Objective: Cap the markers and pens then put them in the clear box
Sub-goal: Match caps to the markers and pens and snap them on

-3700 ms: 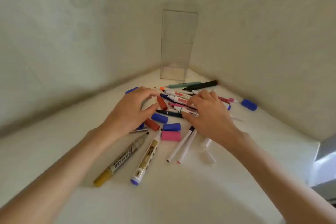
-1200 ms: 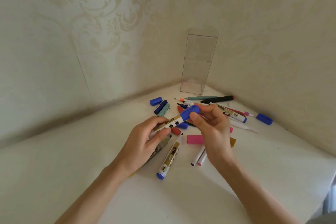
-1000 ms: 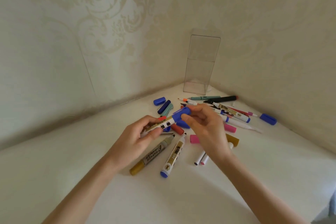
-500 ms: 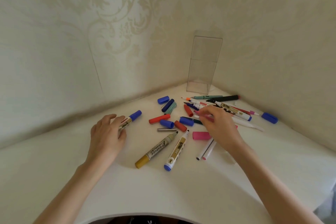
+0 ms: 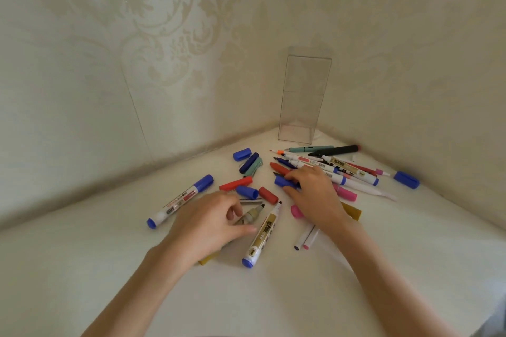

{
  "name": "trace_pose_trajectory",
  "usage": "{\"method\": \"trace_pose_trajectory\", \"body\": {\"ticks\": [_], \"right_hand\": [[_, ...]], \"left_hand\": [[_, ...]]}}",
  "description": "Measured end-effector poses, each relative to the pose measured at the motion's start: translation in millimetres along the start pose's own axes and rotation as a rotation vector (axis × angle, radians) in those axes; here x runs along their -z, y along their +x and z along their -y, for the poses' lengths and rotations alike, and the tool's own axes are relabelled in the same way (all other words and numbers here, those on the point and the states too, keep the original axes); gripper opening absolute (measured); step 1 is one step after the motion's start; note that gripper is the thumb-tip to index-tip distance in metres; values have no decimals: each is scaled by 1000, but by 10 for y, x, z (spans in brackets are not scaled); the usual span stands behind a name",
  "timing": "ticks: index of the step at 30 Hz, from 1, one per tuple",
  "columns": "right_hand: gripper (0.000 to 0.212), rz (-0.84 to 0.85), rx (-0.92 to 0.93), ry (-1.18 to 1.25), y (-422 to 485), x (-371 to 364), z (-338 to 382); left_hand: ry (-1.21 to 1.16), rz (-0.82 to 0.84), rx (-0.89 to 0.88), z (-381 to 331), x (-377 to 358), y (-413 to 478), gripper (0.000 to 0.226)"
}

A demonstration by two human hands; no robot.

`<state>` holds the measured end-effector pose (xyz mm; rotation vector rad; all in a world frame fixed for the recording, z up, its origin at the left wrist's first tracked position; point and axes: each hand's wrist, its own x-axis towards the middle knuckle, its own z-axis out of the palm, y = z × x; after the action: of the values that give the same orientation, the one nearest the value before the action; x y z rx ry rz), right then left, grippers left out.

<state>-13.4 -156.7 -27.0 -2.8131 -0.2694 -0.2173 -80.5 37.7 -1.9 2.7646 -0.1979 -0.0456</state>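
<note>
The clear box stands upright and empty in the wall corner. Uncapped markers, pens and loose caps lie scattered on the white table in front of it. A capped blue marker lies apart at the left. My left hand curls over an uncapped yellow-ended marker, thumb and fingers pinching its body where it lies. My right hand rests in the pile, its fingertips pinching a blue cap. An uncapped blue-ended marker lies between my hands.
Two walls meet behind the box and close off the far side. Red caps, blue caps and a far blue cap lie about. Thin pens lie under my right wrist.
My left hand has let go of the capped blue marker at the left and moved right onto the yellow-ended marker. My right hand has shifted left onto a blue cap.
</note>
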Motion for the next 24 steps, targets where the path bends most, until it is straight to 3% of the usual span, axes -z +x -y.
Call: {"method": "trace_pose_trajectory", "body": {"ticks": [5,9,13,15,19,24], "right_hand": [[34,-32,-23,166,-32,95,16],[28,-110,-60,462,-73,199,70],[24,-137,-112,533,-82,209,84],[31,-154,-141,547,-75,217,71],[29,-210,-182,560,-76,255,-33],[23,-229,-214,574,-69,284,-133]], "left_hand": [[-202,-40,-18,64,-147,-17,20],[-528,-243,-178,64,-65,8,5],[-545,-402,28,213,72,266,11],[-490,-358,108,284,124,436,14],[-396,-258,95,272,123,590,1],[-478,-111,99,204,4,470,13]]}}
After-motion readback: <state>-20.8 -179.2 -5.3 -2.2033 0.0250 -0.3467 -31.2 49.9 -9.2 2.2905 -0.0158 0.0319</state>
